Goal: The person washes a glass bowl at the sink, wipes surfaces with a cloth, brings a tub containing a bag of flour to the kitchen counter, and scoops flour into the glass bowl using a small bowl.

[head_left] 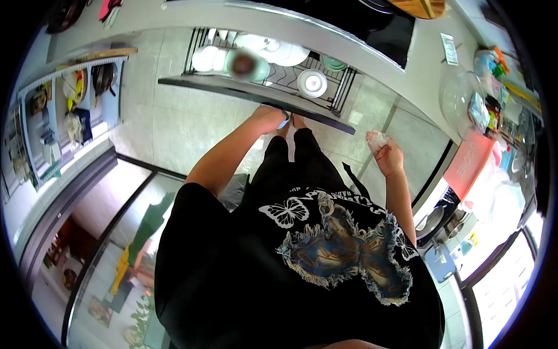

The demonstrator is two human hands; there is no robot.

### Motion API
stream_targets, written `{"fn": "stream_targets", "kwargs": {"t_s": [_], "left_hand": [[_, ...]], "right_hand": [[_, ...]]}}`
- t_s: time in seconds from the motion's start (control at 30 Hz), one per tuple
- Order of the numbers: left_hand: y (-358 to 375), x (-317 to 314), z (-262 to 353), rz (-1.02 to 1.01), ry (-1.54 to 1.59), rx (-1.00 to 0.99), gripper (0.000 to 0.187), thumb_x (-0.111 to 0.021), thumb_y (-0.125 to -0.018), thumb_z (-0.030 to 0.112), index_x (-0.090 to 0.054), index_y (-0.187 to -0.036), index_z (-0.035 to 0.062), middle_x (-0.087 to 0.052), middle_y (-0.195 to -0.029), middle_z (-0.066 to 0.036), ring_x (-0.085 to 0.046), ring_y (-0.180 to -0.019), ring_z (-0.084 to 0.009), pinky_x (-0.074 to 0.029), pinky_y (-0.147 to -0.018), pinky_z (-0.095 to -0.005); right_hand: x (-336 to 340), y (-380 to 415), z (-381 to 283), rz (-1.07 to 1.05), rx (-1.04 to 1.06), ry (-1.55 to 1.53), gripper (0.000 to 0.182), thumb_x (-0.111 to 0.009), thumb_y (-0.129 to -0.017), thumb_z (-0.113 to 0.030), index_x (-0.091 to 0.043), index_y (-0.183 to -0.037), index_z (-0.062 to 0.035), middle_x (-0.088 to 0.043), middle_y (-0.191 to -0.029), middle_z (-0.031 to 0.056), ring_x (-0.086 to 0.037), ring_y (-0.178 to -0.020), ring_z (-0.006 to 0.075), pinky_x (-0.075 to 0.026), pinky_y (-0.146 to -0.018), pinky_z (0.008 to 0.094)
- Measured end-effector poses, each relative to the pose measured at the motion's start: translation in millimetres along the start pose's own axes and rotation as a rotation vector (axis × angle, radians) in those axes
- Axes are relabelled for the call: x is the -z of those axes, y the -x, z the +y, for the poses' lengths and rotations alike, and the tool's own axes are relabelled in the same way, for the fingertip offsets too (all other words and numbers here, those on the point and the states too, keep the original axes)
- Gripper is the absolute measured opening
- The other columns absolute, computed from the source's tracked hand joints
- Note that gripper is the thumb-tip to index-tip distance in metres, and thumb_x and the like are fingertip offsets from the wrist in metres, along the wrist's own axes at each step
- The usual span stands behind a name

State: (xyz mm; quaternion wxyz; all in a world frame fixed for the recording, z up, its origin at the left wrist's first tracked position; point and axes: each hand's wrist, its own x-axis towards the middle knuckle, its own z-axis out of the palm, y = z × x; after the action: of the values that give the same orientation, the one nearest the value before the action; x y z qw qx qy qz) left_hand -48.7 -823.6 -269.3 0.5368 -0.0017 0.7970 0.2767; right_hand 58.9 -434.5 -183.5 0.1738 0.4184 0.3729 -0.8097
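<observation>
My left hand (pixel 271 119) is at the dark front panel (pixel 232 96) of a pulled-out drawer, its fingers curled at the panel's top edge, with a small blue item (pixel 284 120) beside them. Inside the drawer, a wire rack (pixel 343 87) carries white plates (pixel 288 53), a green bowl (pixel 258 67) and a small white bowl (pixel 313 83). Over the tiled floor to the right, my right hand (pixel 386 154) holds a crumpled whitish wad (pixel 376 141) in bent fingers.
A counter with a black cooktop (pixel 372 35) runs above the drawer. A clear glass bowl (pixel 459 99) and a pink box (pixel 469 166) stand at the right. Shelves (pixel 58 104) with pans are on the left, near a glass door frame (pixel 104 232).
</observation>
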Motion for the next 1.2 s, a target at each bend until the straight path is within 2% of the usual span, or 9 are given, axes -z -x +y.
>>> {"fn": "stream_targets", "kwargs": {"t_s": [0.1, 0.23, 0.3, 0.33, 0.47, 0.77, 0.9, 1.07, 1.2], "left_hand": [[-4, -2, -14, 0.086, -0.663, -0.379, 0.025, -0.050, -0.089, 0.024, -0.067, -0.089, 0.0052, -0.069, -0.094, -0.017, -0.067, -0.086, -0.0363, -0.050, -0.074, -0.0459], [-20, 10, 1, 0.057, -0.710, -0.402, 0.030, -0.048, -0.092, 0.027, -0.070, -0.094, 0.0056, -0.069, -0.096, -0.021, -0.067, -0.090, -0.0373, -0.050, -0.080, -0.0466], [-21, 16, -1, 0.063, -0.537, -0.193, 0.028, -0.050, -0.091, 0.026, -0.069, -0.096, 0.0060, -0.069, -0.099, -0.021, -0.066, -0.092, -0.0375, -0.050, -0.081, -0.0471], [-19, 17, -7, 0.132, -0.736, -0.390, 0.028, -0.049, -0.092, 0.024, -0.072, -0.091, 0.0093, -0.070, -0.095, -0.018, -0.068, -0.089, -0.0374, -0.053, -0.079, -0.0470], [-21, 29, -14, 0.121, -0.876, -0.454, 0.026, -0.049, -0.092, 0.025, -0.069, -0.092, 0.0082, -0.070, -0.099, -0.017, -0.067, -0.094, -0.0355, -0.052, -0.081, -0.0474], [-47, 51, -11, 0.133, -0.518, -0.121, 0.027, -0.049, -0.092, 0.029, -0.067, -0.095, 0.0086, -0.070, -0.102, -0.017, -0.065, -0.099, -0.0360, -0.049, -0.084, -0.0458], [-78, 135, 2, 0.166, -0.712, -0.209, 0.026, -0.063, -0.088, 0.021, -0.066, -0.112, 0.0103, -0.068, -0.109, -0.017, -0.065, -0.103, -0.0363, -0.050, -0.086, -0.0470], [-55, 74, 71, 0.253, -0.807, -0.334, 0.029, -0.066, -0.088, 0.024, -0.066, -0.113, 0.0087, -0.067, -0.113, -0.018, -0.064, -0.104, -0.0368, -0.050, -0.087, -0.0459], [-79, 143, 84, 0.211, -0.879, -0.333, 0.032, -0.069, -0.086, 0.025, -0.067, -0.112, 0.0074, -0.067, -0.110, -0.019, -0.064, -0.103, -0.0366, -0.050, -0.087, -0.0443]], "right_hand": [[15, 9, 9, -0.025, 0.007, -0.062, 0.041, -0.039, -0.098, -0.017, -0.052, -0.122, 0.0132, -0.062, -0.120, 0.0263, -0.063, -0.110, 0.0331, -0.050, -0.099, 0.0397], [31, 34, 14, 0.020, 0.126, -0.177, 0.041, -0.039, -0.098, -0.017, -0.051, -0.122, 0.0137, -0.063, -0.118, 0.0267, -0.063, -0.111, 0.0335, -0.051, -0.098, 0.0397], [35, 31, 23, 0.041, 0.114, -0.233, 0.041, -0.038, -0.099, -0.017, -0.051, -0.122, 0.0141, -0.063, -0.118, 0.0273, -0.063, -0.111, 0.0338, -0.051, -0.098, 0.0403], [35, 31, 22, 0.053, 0.122, -0.251, 0.040, -0.036, -0.100, -0.016, -0.051, -0.122, 0.0145, -0.062, -0.118, 0.0276, -0.063, -0.110, 0.0341, -0.052, -0.097, 0.0409], [44, 30, 19, 0.033, 0.139, -0.330, 0.040, -0.035, -0.100, -0.016, -0.050, -0.122, 0.0147, -0.062, -0.118, 0.0280, -0.064, -0.109, 0.0344, -0.053, -0.097, 0.0411], [51, 42, 14, 0.039, 0.107, -0.366, 0.040, -0.035, -0.102, -0.017, -0.050, -0.123, 0.0143, -0.062, -0.119, 0.0274, -0.064, -0.109, 0.0335, -0.054, -0.095, 0.0399], [7, -6, 1, 0.028, 0.090, -0.386, 0.040, -0.035, -0.102, -0.016, -0.051, -0.121, 0.0146, -0.061, -0.119, 0.0275, -0.064, -0.108, 0.0341, -0.054, -0.096, 0.0403], [102, 117, 53, 0.067, 0.228, -0.485, 0.040, -0.035, -0.102, -0.017, -0.050, -0.122, 0.0148, -0.061, -0.119, 0.0277, -0.063, -0.109, 0.0340, -0.054, -0.096, 0.0404], [55, 80, 41, 0.078, 0.286, -0.597, 0.041, -0.034, -0.103, -0.017, -0.049, -0.124, 0.0150, -0.060, -0.122, 0.0279, -0.062, -0.112, 0.0341, -0.053, -0.098, 0.0402]]}}
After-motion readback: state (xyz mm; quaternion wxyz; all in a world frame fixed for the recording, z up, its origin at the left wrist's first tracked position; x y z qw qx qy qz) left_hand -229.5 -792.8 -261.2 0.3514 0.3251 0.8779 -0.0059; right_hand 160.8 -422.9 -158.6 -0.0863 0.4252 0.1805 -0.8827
